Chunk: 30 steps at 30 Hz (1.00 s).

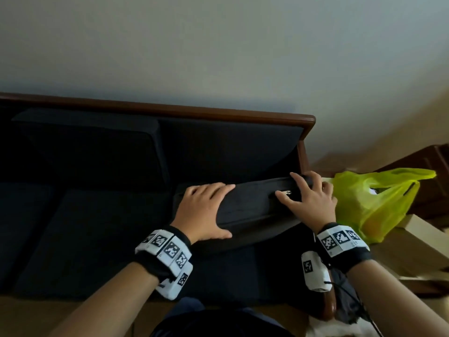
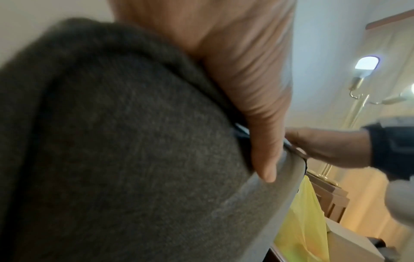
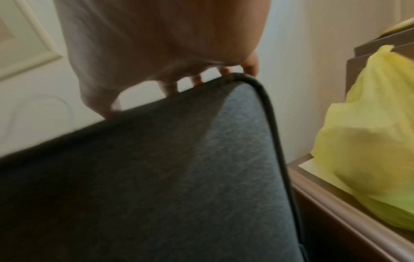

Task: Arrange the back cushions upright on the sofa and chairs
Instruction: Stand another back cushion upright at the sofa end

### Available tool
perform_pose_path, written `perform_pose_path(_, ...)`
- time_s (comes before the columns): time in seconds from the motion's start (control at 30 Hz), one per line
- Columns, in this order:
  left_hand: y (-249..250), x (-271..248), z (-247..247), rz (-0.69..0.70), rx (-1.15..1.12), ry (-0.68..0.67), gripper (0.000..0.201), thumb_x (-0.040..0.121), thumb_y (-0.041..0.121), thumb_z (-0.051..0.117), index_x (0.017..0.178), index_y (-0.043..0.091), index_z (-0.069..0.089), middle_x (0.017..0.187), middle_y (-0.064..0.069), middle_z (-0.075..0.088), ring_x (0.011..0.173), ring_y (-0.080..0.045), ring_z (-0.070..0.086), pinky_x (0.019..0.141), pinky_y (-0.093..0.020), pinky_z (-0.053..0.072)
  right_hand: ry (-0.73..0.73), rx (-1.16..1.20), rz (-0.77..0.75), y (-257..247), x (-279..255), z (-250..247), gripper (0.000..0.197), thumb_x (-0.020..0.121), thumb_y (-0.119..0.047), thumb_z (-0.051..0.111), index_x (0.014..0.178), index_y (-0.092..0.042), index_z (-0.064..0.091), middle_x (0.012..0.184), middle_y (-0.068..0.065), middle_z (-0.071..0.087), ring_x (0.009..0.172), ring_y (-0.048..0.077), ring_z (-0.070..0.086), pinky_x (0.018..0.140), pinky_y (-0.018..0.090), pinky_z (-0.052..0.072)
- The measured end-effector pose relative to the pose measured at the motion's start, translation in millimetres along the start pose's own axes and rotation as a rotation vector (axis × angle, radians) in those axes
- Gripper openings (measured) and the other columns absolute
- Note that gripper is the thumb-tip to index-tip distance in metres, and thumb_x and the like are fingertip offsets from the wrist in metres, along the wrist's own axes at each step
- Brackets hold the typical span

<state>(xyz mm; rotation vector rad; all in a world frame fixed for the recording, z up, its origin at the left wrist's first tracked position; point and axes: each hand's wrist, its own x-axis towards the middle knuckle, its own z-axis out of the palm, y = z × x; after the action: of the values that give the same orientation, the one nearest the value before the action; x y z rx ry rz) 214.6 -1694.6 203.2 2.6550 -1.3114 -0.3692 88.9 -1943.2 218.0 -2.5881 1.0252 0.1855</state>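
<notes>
Both hands are on 1 dark back cushion (image 1: 245,210) at the right end of the sofa (image 1: 155,110), holding it by its top edge so that it stands on the seat but leans forward, away from the backrest. The left hand (image 1: 202,210) is wrapped over that edge, fingers curled down the far side and thumb on the near face; the left wrist view shows the thumb pressed against the grey fabric. The right hand (image 1: 308,198) sits at the cushion's right corner with fingers spread over the top and thumb toward the zipper, fingertips (image 3: 197,80) hooked over the piped edge in the right wrist view. As a judgement, this cushion is partway: lifted, but not yet pushed back flush against the wooden frame. To its left, 2 more dark cushions (image 1: 92,142) appear to stand against the backrest already, though the dim light makes their seating hard to confirm. No chairs are in view, so those probably remain. Just right of the sofa arm, a yellow-green plastic bag (image 1: 374,198) rests on a tabletop (image 3: 313,177) close to the cushion's corner; it could be brushed as the cushion swings back. A floor lamp (image 2: 363,74) stands farther off.
</notes>
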Motion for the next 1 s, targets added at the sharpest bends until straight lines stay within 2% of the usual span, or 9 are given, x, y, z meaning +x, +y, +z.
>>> perform_pose_path(0.1, -18, -22, -1, -0.115, 0.024, -0.013, 0.121, 0.057, 0.079, 0.071, 0.156, 0.035, 0.016, 0.157, 0.007, 0.034, 0.142, -0.016, 0.034, 0.115, -0.038, 0.021, 0.023, -0.021, -0.022, -6, -10, 10, 0.077, 0.078, -0.081, 0.047, 0.144, -0.043, 0.036, 0.15, -0.005, 0.022, 0.134, 0.036, 0.026, 0.106, 0.054, 0.032)
perform_pose_path(0.23, -49, -47, 5, -0.294, -0.094, 0.021, 0.126, 0.049, 0.076, 0.077, 0.154, 0.036, 0.019, 0.154, 0.005, 0.03, 0.141, -0.022, 0.033, 0.113, -0.048, 0.026, 0.16, -0.073, -0.123, -33, -17, 24, 0.079, 0.079, -0.076, 0.04, 0.143, -0.03, 0.043, 0.152, 0.003, 0.033, 0.14, 0.034, 0.022, 0.109, 0.058, 0.02)
perform_pose_path(0.37, -73, -57, 22, -0.386, -0.536, 0.051, 0.137, 0.043, 0.053, 0.094, 0.153, 0.042, 0.013, 0.155, 0.004, 0.031, 0.14, -0.019, 0.035, 0.115, -0.049, 0.033, -0.007, -0.135, -0.418, -60, -13, 31, 0.102, 0.069, -0.086, 0.031, 0.152, -0.026, 0.031, 0.158, 0.004, 0.03, 0.149, 0.027, 0.017, 0.117, 0.057, 0.01)
perform_pose_path(0.53, -77, -66, 42, -0.508, -0.928, -0.017, 0.152, 0.016, 0.065, 0.09, 0.146, 0.037, 0.015, 0.137, 0.01, 0.041, 0.127, -0.009, 0.039, 0.107, -0.03, 0.035, -0.205, -0.307, -0.643, -94, -12, 32, 0.129, 0.055, -0.086, 0.065, 0.156, -0.025, 0.012, 0.156, 0.008, 0.028, 0.145, 0.031, 0.022, 0.118, 0.058, 0.009)
perform_pose_path(0.6, -72, -66, 45, -0.5, -0.934, -0.027, 0.141, 0.023, 0.056, 0.089, 0.143, 0.035, 0.016, 0.132, 0.009, 0.041, 0.122, -0.01, 0.041, 0.104, -0.032, 0.038, -0.208, -0.423, -0.702, -101, -17, 38, 0.135, 0.05, -0.08, 0.073, 0.155, -0.023, 0.011, 0.15, 0.013, 0.033, 0.139, 0.035, 0.03, 0.117, 0.06, 0.014)
perform_pose_path(0.67, -69, -67, 47, -0.491, -0.922, -0.029, 0.128, 0.029, 0.053, 0.086, 0.135, 0.037, 0.015, 0.129, 0.008, 0.044, 0.12, -0.014, 0.045, 0.104, -0.035, 0.042, -0.147, -0.429, -0.729, -102, -21, 48, 0.131, 0.043, -0.073, 0.079, 0.151, -0.02, 0.026, 0.136, 0.016, 0.045, 0.127, 0.036, 0.044, 0.112, 0.06, 0.025)
perform_pose_path(0.77, -67, -69, 51, -0.491, -0.882, -0.029, 0.118, 0.037, 0.043, 0.091, 0.129, 0.036, 0.016, 0.125, 0.007, 0.047, 0.12, -0.018, 0.051, 0.102, -0.037, 0.045, -0.073, -0.362, -0.744, -99, -22, 52, 0.125, 0.024, -0.068, 0.082, 0.133, -0.018, 0.048, 0.109, 0.011, 0.059, 0.1, 0.031, 0.059, 0.091, 0.05, 0.047)
perform_pose_path(0.83, -67, -68, 49, -0.463, -0.825, -0.028, 0.114, 0.041, 0.04, 0.093, 0.126, 0.036, 0.018, 0.122, 0.008, 0.049, 0.12, -0.02, 0.054, 0.101, -0.038, 0.047, -0.053, -0.322, -0.743, -97, -22, 50, 0.119, 0.021, -0.065, 0.082, 0.125, -0.015, 0.055, 0.101, 0.009, 0.062, 0.09, 0.03, 0.062, 0.082, 0.045, 0.051)
perform_pose_path(1.0, -62, -50, 19, -0.383, -0.721, 0.055, 0.112, 0.033, 0.058, 0.079, 0.13, 0.023, 0.035, 0.122, 0.001, 0.059, 0.115, -0.022, 0.06, 0.095, -0.034, 0.048, -0.066, -0.248, -0.704, -93, -8, 28, 0.106, 0.039, -0.056, 0.085, 0.133, -0.017, 0.052, 0.117, 0.003, 0.063, 0.109, 0.027, 0.059, 0.095, 0.042, 0.042)
